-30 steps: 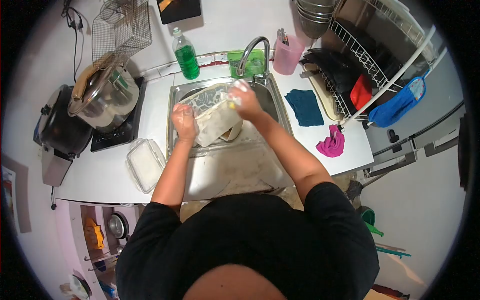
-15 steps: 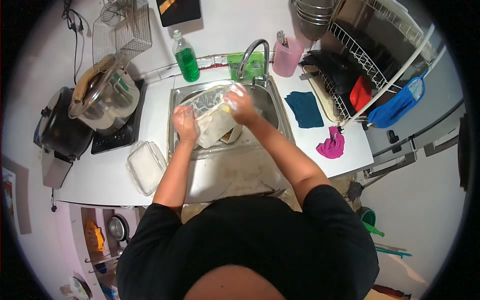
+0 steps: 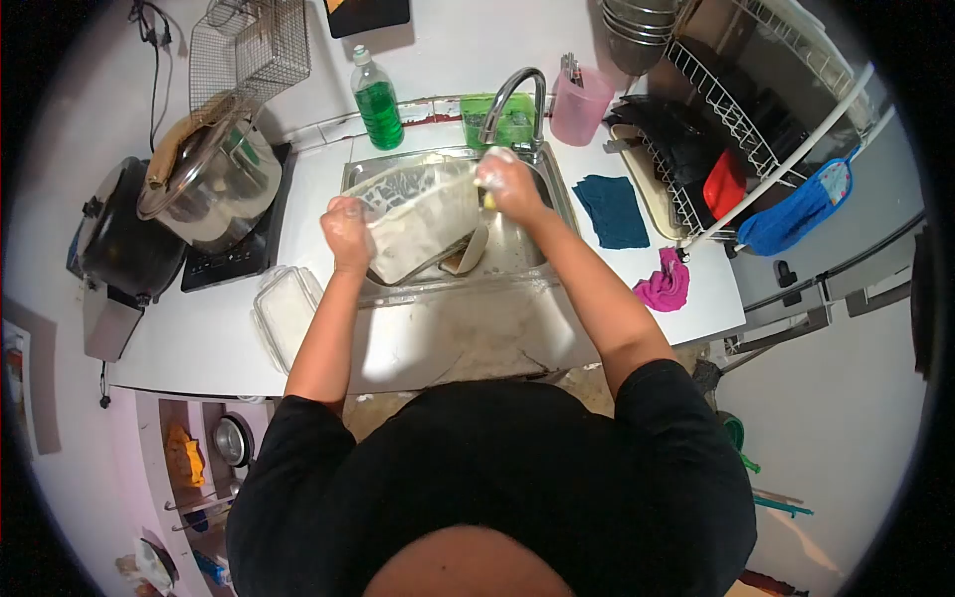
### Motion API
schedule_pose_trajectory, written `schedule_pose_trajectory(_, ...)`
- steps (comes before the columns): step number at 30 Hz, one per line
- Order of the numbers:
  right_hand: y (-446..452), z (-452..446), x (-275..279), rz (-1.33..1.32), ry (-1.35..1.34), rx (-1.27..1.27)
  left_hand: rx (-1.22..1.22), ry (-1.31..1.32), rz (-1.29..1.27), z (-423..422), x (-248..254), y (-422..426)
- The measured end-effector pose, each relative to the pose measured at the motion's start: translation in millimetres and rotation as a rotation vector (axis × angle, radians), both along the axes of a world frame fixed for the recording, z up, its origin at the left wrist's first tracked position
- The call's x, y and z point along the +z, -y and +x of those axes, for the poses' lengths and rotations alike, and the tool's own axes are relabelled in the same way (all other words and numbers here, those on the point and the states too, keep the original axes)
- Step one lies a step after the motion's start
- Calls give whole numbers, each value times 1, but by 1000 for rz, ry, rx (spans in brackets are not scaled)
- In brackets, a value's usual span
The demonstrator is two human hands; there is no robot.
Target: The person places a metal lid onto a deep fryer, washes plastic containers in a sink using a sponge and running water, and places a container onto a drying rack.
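Over the sink (image 3: 532, 261), a translucent rectangular plastic container (image 3: 423, 237) is tilted on its side, streaked with white suds. My left hand (image 3: 346, 235) is closed around its left end. At its right end is my right hand (image 3: 513, 189), foamy and closed on a sponge, of which only a bit of yellow (image 3: 489, 201) shows; the hand presses at the container's rim. Beneath the container, a cream-coloured dish (image 3: 466, 257) lies in the sink, partly hidden. The faucet (image 3: 512, 99) arches just behind my right hand.
Green dish soap (image 3: 378, 107) and a pink utensil cup (image 3: 580, 107) stand behind the sink. A clear rectangular container (image 3: 286, 318) sits by my left forearm. To the right are a teal cloth (image 3: 612, 211), a magenta cloth (image 3: 665, 283) and a dish rack (image 3: 716, 109). A steel pot (image 3: 224, 184) is at left.
The container has spread out between my hands and turned slightly. My left hand has moved left, and my right hand has moved right and a little away from me.
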State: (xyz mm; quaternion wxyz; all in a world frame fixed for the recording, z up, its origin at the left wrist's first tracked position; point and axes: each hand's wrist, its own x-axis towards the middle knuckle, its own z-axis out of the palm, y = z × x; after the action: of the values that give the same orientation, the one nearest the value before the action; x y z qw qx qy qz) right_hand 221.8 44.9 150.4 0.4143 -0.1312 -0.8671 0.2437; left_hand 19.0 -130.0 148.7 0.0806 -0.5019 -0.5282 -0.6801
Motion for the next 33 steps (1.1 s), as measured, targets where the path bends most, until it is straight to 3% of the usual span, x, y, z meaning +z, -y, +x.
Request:
schedule_pose_trajectory(3,-18,2,-26,-423,-290,66,66,16,48,-9,10,0)
schedule_pose_trajectory(4,-18,0,-26,-418,-285,72,57,-21,35,-10,17,0)
schedule_pose_trajectory(6,-10,-2,-24,-625,-551,11,38,-65,-30,-14,16,4)
schedule_pose_trajectory(7,-4,-4,-15,-627,-550,14,41,-65,-31,-16,10,3)
schedule_pose_trajectory(9,9,-8,3,-331,-445,-36,-23,-58,1,-15,0,-3)
schedule_pose_trajectory(10,14,-11,8,-314,-288,-38,-35,-9,40,-1,6,-4)
schedule_pose_trajectory(11,14,-21,2,-98,-299,-22,-40,-7,35,-1,1,-4)
schedule_pose_trajectory(14,20,-17,-1,-75,-119,60,-109,133,62,-5,-19,-12)
schedule_pose_trajectory(17,12,-11,-17,-50,3,77,77,-19,-88,-5,-22,-11)
schedule_pose_trajectory(19,19,-8,-20,19,44,-85,310,-667,-540,12,-3,-5)
schedule_pose_trajectory(20,19,-10,-20,22,50,-79,315,-659,-541,23,8,-4)
schedule_pose_trajectory(22,22,-15,-23,162,13,-37,305,-797,-950,48,25,-3)
schedule_pose_trajectory(26,27,-22,-18,119,137,149,231,-599,-992,71,7,-15)
schedule_pose_trajectory(28,31,-26,-16,-58,-25,100,193,-408,-1023,71,-2,-23)
schedule_pose_trajectory(29,28,-25,-16,-55,-23,106,198,-402,-1022,66,-6,-25)
schedule_pose_trajectory(31,25,-21,-16,-95,-109,-118,169,-375,-971,61,-8,-25)
schedule_pose_trajectory(33,27,-20,-16,-150,-119,-118,176,-387,-973,60,-7,-27)
